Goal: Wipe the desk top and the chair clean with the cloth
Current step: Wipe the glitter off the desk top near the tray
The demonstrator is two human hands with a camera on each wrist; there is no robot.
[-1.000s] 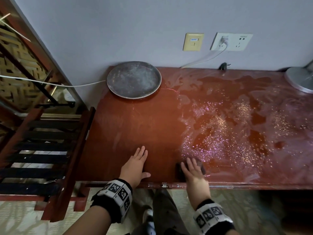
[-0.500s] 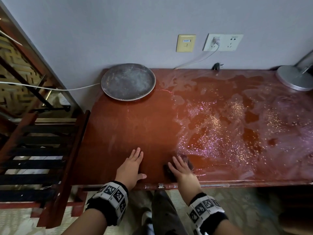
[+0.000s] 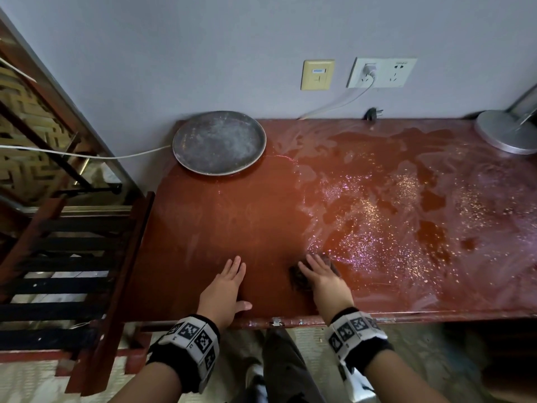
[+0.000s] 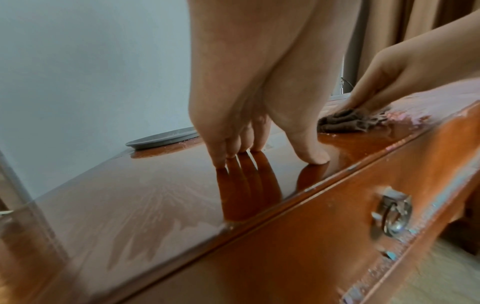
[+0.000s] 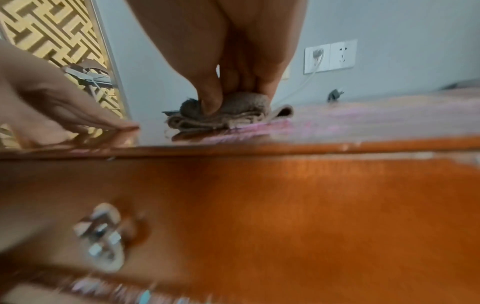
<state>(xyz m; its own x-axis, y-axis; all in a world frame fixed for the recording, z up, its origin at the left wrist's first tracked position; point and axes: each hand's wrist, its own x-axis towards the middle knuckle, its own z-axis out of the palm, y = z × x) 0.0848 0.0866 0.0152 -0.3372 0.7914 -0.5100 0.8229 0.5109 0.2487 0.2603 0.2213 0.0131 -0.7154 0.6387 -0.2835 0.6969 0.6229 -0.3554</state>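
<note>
Bearing down on a folded brown cloth (image 3: 299, 276) with the right hand (image 3: 322, 279), close to the near edge of the red-brown desk top (image 3: 232, 222), about midway along it. Gripping the cloth rather than merely covering it: in the right wrist view, digging the thumb into its left side and curling the fingers over its top. Holding it right on the border between the dull, drier left part of the desk top and the wet, streaked, glittering part spreading off to the right.

Resting the left hand (image 3: 225, 289) open on the wood just left of the cloth, apart from it, with fingers straight and close together. Touching the glossy surface with the fingertips (image 4: 221, 162) and the thumb, and holding nothing.

Wearing black wrist bands (image 3: 190, 344) with white tag-printed blocks on both arms.

Sharing the desk top with a round grey tray (image 3: 219, 142) at the far left corner and a silver lamp base (image 3: 505, 135) at the far right.

Facing a grey wall bearing a yellow switch plate (image 3: 317, 74) and a white double socket (image 3: 382, 72) with a white cable plugged into it, and a black plug (image 3: 373, 113) lying at the far edge below.

Standing next to a slatted dark wooden frame (image 3: 72, 271) off the left end of the desk.

Showing, in the left wrist view, a metal ring handle (image 4: 392, 214) on the drawer front under the near edge.
</note>
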